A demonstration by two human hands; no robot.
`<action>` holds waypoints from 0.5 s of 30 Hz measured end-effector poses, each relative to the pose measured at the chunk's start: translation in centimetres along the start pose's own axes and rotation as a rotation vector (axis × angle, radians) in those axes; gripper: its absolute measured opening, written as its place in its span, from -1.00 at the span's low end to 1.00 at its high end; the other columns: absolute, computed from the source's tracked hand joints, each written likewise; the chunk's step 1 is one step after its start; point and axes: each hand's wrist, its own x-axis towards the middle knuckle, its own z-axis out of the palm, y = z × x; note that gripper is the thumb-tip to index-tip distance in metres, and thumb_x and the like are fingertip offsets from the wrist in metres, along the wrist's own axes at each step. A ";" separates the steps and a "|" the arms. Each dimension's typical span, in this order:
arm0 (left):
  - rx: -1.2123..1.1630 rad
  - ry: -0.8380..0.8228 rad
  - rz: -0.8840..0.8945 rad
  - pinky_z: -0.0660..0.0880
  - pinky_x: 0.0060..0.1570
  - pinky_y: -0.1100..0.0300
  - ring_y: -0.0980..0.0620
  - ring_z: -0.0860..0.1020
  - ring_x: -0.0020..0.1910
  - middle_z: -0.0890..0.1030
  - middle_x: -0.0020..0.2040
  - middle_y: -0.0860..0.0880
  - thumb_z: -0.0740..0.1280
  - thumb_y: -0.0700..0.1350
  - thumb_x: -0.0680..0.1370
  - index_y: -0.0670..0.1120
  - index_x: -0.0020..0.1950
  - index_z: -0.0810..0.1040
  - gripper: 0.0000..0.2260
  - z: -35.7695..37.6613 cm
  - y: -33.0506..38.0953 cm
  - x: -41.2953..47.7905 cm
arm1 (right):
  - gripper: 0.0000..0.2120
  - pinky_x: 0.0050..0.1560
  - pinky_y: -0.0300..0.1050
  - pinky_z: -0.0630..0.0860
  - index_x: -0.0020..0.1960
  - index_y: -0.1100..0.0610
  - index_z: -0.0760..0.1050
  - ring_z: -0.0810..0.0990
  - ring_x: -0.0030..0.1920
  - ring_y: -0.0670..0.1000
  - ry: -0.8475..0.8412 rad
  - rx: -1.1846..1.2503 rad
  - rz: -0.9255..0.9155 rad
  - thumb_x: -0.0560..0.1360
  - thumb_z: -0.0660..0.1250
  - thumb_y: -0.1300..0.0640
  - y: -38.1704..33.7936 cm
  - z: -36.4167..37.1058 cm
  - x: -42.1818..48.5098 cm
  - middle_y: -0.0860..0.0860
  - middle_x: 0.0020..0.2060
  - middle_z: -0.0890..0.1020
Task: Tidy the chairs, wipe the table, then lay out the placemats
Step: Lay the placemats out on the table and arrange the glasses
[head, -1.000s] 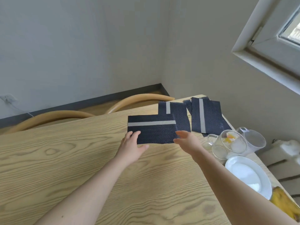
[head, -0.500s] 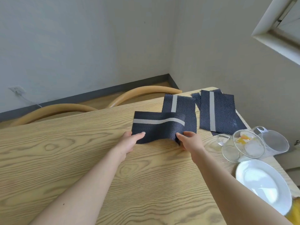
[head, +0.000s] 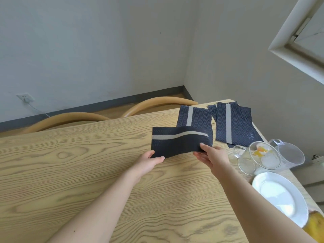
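Far left: wall socket on the back wall, cable plugged in. Two curved wooden chair backs sit against the far edge of the worktop: left chair back and right chair back. Centre: left hand has its fingers closed on the near left corner of the held placemat in a pinch grip. The mat is dark blue with one grey stripe running along its length. It sits over the far right part of the worktop, bowed into a wave with the right half humped up. Can't tell whether its left part touches the wood. Right hand pinches the near right corner, thumb on top, the rest of the hand under the edge. Behind it the second placemat lies flat, stripe pointing away, near end hidden by the held one. Just right of that is the placemat pile at the far right corner: several mats stacked unevenly, edges fanned out. At the pile's near edge stands a glass mug with something orange and white inside, right beside a clear plastic jug. Nearer: white plate, then a banana at the bottom right. Top right: window frame.
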 end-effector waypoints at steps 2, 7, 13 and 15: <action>0.000 -0.014 0.013 0.22 0.35 0.18 0.05 0.27 0.45 0.28 0.49 0.01 0.38 0.04 0.51 -0.05 0.49 0.25 -0.39 -0.2 -0.1 -1.1 | -0.73 -0.31 -0.12 0.66 0.18 0.29 0.42 0.71 -0.31 0.13 0.041 -0.204 -0.047 0.51 0.35 0.32 0.1 -0.4 -0.6 0.22 -0.05 0.64; -0.023 0.027 0.046 0.25 0.19 0.27 0.11 0.35 0.34 0.33 0.45 0.01 0.37 0.00 0.53 -0.06 0.46 0.30 -0.47 -0.7 -0.3 -3.6 | -0.59 -0.27 -0.07 0.67 0.29 0.10 0.39 0.70 -0.35 0.15 0.070 -0.474 -0.127 0.54 0.11 0.43 0.7 -0.6 -2.8 0.11 0.13 0.54; -0.038 0.093 0.036 0.29 0.30 0.17 0.03 0.35 0.39 0.34 0.45 0.00 0.36 0.09 0.51 0.01 0.47 0.28 -0.43 -3.7 -3.0 -7.8 | -0.62 -0.30 -0.16 0.66 0.19 0.14 0.45 0.70 -0.28 0.14 -0.068 -0.145 -0.108 0.55 0.05 0.50 1.8 1.2 -8.8 0.20 0.01 0.59; -0.057 0.115 0.052 0.30 0.30 0.16 0.04 0.35 0.37 0.35 0.44 0.00 0.37 0.11 0.50 0.02 0.47 0.26 -0.41 -5.0 -4.0 -9.2 | -0.63 -0.29 -0.17 0.66 0.20 0.18 0.45 0.68 -0.26 0.14 -0.121 -0.089 -0.092 0.56 0.07 0.50 2.8 2.1 -11.4 0.23 0.01 0.61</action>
